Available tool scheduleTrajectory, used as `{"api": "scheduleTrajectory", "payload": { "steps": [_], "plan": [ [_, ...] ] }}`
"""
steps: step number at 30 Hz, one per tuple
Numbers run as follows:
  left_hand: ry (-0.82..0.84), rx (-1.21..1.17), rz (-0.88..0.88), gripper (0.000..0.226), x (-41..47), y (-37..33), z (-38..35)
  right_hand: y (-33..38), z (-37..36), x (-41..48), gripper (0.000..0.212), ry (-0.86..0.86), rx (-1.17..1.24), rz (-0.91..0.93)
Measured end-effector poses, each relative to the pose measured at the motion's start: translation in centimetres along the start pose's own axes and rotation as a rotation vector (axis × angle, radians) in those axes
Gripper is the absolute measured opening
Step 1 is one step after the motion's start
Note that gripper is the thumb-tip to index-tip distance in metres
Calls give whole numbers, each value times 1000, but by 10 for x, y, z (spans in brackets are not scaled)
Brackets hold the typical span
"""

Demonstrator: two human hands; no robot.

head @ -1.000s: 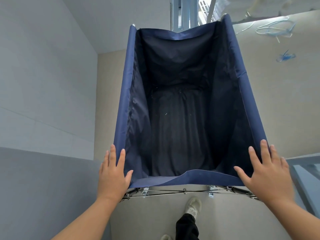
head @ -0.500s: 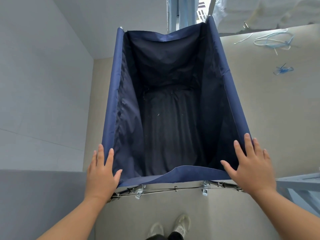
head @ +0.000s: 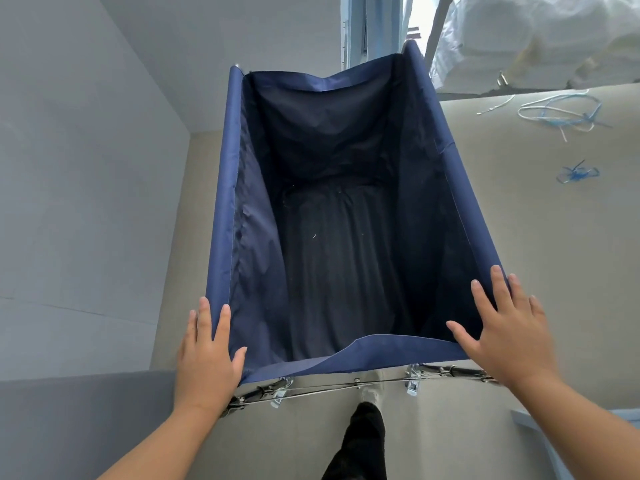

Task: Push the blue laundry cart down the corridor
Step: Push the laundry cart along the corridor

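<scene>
Beige floor (head: 540,237) of a corridor, with the blue laundry cart (head: 225,209) stood on it.

The floor is seen as smooth and pale, bounded on the left by a grey-white wall (head: 86,168). To the right of the cart, a loose tangle of white and blue cord (head: 557,114) is laid on the floor, and a small blue knotted scrap (head: 576,174) is found nearer, apart from it. A bulky white sack (head: 526,39) is set at the far right end. A dark-trousered leg (head: 363,441) is planted behind the cart.

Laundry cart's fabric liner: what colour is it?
Dark navy blue, plain with no pattern; the laundry cart rim shows it best in the head view.
</scene>
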State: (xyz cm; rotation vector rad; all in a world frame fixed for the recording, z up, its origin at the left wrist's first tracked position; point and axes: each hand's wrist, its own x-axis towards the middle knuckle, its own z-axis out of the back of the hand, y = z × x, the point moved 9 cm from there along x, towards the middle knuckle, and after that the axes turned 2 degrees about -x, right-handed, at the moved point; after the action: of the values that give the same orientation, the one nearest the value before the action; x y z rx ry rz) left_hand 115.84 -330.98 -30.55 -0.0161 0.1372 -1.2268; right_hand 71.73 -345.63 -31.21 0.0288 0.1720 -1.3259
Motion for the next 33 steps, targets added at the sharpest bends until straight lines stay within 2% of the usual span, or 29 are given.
{"api": "scheduleTrajectory", "payload": {
  "steps": [12,18,33],
  "plan": [
    [4,-25,74,83,73,-48,-2,-37,17,115,85,22,2,76],
    [27,-50,125,84,100,-81,-2,-60,24,168,95,32,-12,132],
    [48,-61,234,87,131,-156,-5,-113,34,259,96,41,-45,229]
  ]
}}
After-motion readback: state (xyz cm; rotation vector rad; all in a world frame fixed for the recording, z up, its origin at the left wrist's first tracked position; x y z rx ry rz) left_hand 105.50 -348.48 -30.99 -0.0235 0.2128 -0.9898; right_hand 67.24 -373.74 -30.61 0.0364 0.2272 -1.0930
